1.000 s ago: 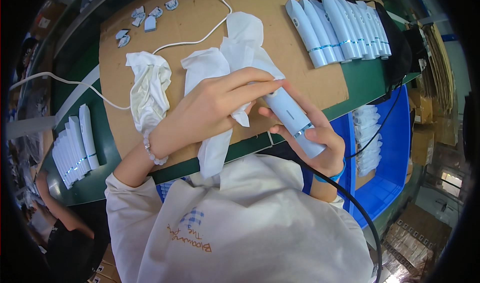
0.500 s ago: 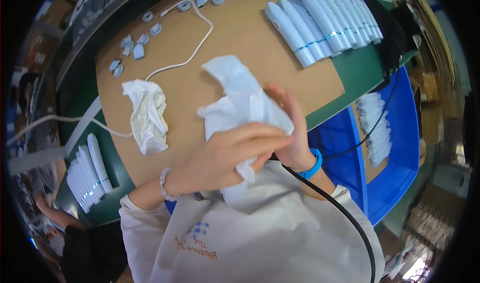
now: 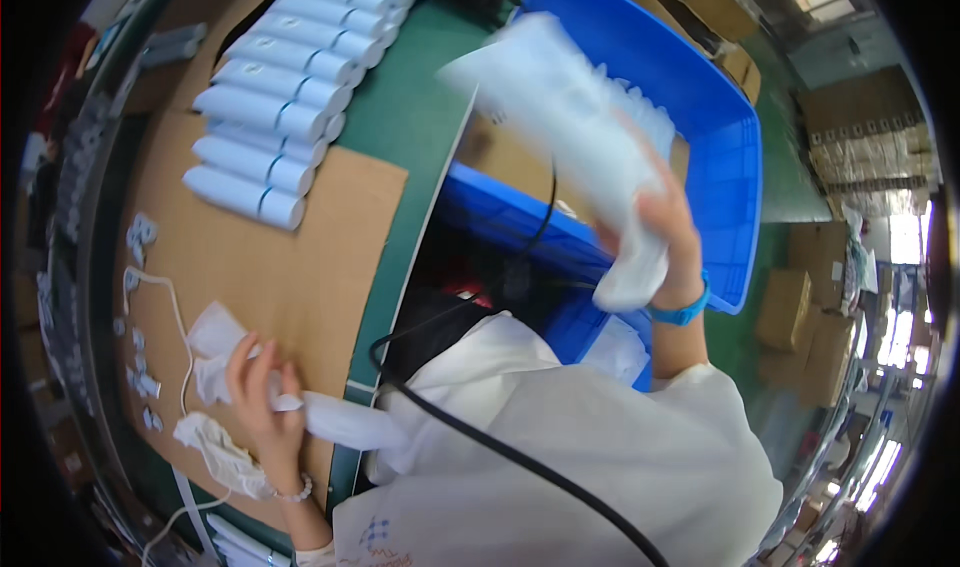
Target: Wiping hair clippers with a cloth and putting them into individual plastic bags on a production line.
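My right hand (image 3: 670, 222), with a blue band at the wrist, is closed around a long pale item wrapped in a thin whitish bag (image 3: 575, 117). It holds this item above the blue bin (image 3: 735, 177), and motion smears both. At the lower left, over the table's cardboard, my left hand (image 3: 262, 397) has its fingers curled on a translucent white plastic bag (image 3: 345, 422). More white film (image 3: 215, 337) shows beyond those fingers; I cannot tell whether it is the same bag. A crumpled white cloth or glove (image 3: 222, 452) lies by my beaded wrist.
Pale blue tubes (image 3: 270, 112) lie in a row on the cardboard (image 3: 330, 217) and green tabletop (image 3: 400, 87). Several small grey-blue parts (image 3: 140, 232) and a white cable (image 3: 175, 312) lie farther left. Bagged items (image 3: 650, 117) fill part of the bin. A black cable (image 3: 520, 457) crosses my body.
The view has swung right toward the bin. My hands have parted: the right has carried the wrapped item over the bin, while the left is on white film at the table.
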Demonstrator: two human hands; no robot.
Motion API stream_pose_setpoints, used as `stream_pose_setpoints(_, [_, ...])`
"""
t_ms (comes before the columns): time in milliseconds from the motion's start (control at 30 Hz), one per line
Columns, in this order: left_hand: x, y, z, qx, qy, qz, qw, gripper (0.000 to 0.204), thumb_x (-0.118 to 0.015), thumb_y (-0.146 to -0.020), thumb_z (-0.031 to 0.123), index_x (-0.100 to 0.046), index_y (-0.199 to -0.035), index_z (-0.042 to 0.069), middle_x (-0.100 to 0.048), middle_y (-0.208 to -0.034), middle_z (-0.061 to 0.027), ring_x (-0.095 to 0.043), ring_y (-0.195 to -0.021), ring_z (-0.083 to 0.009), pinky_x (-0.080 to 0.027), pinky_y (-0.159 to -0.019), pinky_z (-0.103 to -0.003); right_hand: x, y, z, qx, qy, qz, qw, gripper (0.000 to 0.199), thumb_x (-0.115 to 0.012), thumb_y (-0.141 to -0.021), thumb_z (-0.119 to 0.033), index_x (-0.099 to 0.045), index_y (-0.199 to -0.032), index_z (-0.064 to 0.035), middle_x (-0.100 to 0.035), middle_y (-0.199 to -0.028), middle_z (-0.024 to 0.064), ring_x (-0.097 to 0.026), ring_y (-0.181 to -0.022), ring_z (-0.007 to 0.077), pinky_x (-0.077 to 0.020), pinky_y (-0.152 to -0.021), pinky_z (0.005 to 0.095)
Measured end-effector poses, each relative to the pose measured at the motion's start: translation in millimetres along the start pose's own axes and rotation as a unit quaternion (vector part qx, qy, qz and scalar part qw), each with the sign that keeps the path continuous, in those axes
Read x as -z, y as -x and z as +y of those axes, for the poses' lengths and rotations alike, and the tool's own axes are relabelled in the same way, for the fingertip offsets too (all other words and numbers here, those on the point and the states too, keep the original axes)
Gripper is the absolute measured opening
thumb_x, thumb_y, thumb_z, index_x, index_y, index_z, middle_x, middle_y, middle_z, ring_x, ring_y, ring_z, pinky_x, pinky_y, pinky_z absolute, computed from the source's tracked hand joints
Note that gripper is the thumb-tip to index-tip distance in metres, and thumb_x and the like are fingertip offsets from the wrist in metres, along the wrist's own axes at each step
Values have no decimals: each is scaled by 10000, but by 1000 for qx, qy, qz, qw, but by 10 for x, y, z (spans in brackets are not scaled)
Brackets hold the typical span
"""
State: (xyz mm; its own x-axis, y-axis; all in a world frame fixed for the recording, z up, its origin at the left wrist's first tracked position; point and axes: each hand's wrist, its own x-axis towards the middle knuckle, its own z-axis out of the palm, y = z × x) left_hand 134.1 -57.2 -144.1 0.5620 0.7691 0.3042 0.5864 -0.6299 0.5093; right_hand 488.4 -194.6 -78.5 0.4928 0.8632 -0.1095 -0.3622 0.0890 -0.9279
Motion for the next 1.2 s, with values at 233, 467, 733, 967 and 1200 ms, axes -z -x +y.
stream_pose_setpoints(233, [-246,-393,-153,29,-46,-2,999,226,-541,-802,-49,-555,-1025,-14,-573,-977,-138,-556,-876,-239,-433,-803,-297,2297,-152,711,-97,-98,425,895,245,-533,-873,-200,-521,-1081,-70,-599,-865,65,-575,-702,125,-451,-548,252])
stream_pose_setpoints(467, [-327,-645,-122,34,-67,-15,997,157,-530,-821,-33,-569,-972,-11,-559,-927,-116,-540,-865,-214,-416,-778,-265,4602,-406,1415,-200,-79,450,867,252,-463,-885,-196,-519,-1068,-31,-591,-986,117,-614,-808,269,-523,-714,414])
stream_pose_setpoints(733, [-355,-623,-66,41,-100,-8,994,135,-521,-832,-30,-564,-958,-9,-541,-913,-86,-496,-782,-167,-401,-698,-244,5468,-798,2046,-88,389,445,802,475,-539,-778,-121,-453,-1211,53,-531,-1171,187,-546,-1036,299,-439,-864,367])
stream_pose_setpoints(967, [-335,-611,6,83,-124,-21,989,116,-510,-845,-19,-558,-950,-10,-533,-893,-83,-482,-757,-159,-396,-692,-246,5439,-1218,2080,66,424,380,819,711,-410,-570,85,-378,-1278,34,-471,-1238,174,-449,-1157,297,-342,-978,341])
stream_pose_setpoints(1200, [-351,-699,6,77,-117,-15,990,114,-519,-822,-41,-558,-925,-12,-530,-851,-87,-484,-716,-171,-400,-673,-260,5850,-1243,1993,84,435,357,822,716,-448,-530,71,-392,-1243,42,-494,-1197,168,-462,-1133,298,-355,-965,342])
